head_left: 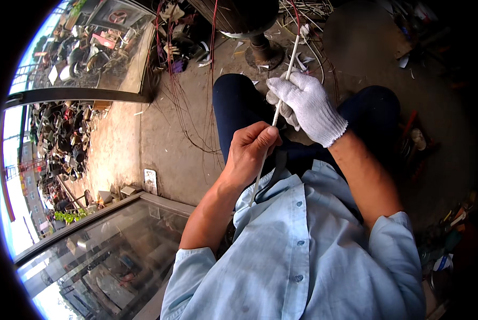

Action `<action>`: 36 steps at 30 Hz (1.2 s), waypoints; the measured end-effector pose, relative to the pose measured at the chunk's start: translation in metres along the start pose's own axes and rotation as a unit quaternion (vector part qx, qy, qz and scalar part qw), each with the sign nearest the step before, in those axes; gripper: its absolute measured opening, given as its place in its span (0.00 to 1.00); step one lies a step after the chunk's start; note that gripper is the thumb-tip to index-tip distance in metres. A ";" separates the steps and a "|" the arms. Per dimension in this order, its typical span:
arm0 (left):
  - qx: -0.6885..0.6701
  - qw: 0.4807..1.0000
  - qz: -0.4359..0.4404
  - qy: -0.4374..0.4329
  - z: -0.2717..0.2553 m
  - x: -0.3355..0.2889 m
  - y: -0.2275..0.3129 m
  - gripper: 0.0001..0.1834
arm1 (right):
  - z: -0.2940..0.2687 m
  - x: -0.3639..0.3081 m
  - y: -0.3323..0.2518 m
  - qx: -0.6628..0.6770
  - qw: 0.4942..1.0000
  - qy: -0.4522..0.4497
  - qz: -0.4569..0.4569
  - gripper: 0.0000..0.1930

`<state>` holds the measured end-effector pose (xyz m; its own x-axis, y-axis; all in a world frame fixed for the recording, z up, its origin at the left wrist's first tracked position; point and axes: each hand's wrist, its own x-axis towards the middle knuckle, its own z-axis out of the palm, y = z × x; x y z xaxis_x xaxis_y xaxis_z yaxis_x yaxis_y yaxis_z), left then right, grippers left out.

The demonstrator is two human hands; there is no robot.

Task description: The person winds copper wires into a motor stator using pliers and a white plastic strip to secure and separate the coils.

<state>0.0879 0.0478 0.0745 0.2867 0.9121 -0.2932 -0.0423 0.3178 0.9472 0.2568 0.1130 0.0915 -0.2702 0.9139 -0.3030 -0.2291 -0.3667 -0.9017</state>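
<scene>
A long white cable (292, 60) slants across my lap, from above my knees down to the front of my shirt. My bare left hand (248, 153) is closed around its lower part, thumb laid along it. Higher up, my right hand (306, 104), in a white knitted glove, grips the same cable with thumb and curled fingers. Whether the right hand holds any tool as well is hidden by the glove. Beyond the glove, the cable's upper end meets a pale tuft, and a thin red wire (296, 15) runs up from there.
A round dark stand (263, 52) rises ahead of my knees. Thin red wires (183, 114) trail over the floor on the left, and a pile of loose cable (316, 10) lies at the far side. Glass-paned frames (111, 234) and scrap heaps (63, 138) stand left.
</scene>
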 end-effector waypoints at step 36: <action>-0.059 0.998 -0.019 -0.021 0.004 -0.005 -0.004 0.18 | -0.012 -0.005 -0.019 -0.030 0.999 -0.020 0.037 0.14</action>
<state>0.0907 0.0409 0.0728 0.3299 0.8882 -0.3198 -0.1423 0.3817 0.9133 0.2733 0.1174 0.1060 -0.3213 0.8767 -0.3581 -0.1515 -0.4208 -0.8944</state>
